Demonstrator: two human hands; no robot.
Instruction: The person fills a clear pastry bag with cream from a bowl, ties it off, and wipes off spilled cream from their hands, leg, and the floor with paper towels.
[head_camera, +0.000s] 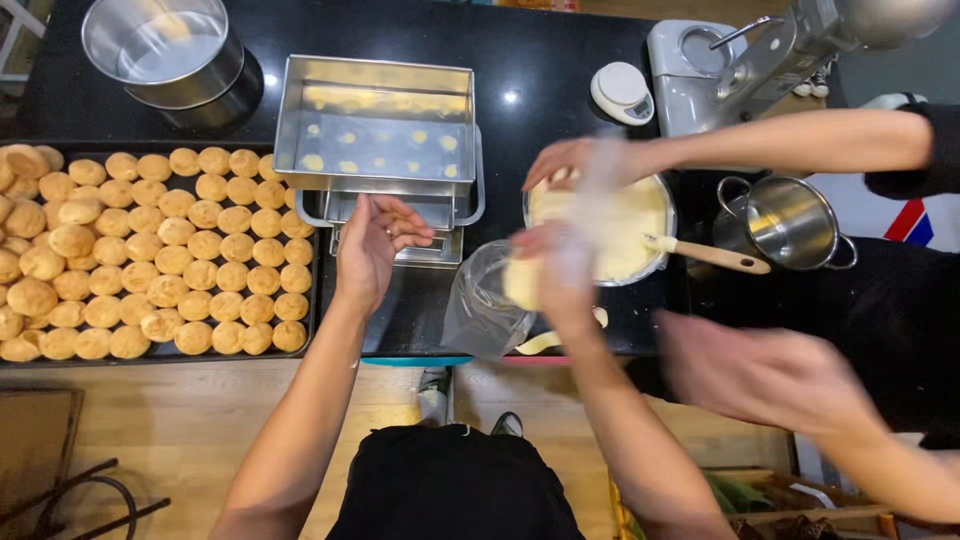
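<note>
The right hand (555, 265) is closed around the clear piping bag (490, 305) – the bag hangs at its 8 o'clock – while the left hand (372, 240), fingers spread, is empty.

A clear, soft plastic piping bag (487, 305) stands slumped on the black counter, its mouth folded open and its wider end hanging toward the counter's near edge. A pale yellow lump of cream (522, 283) sits at the bag's opening — blurred, so its exact shape cannot be told — just beside the round metal bowl of the same yellow cream (610, 222).
</note>
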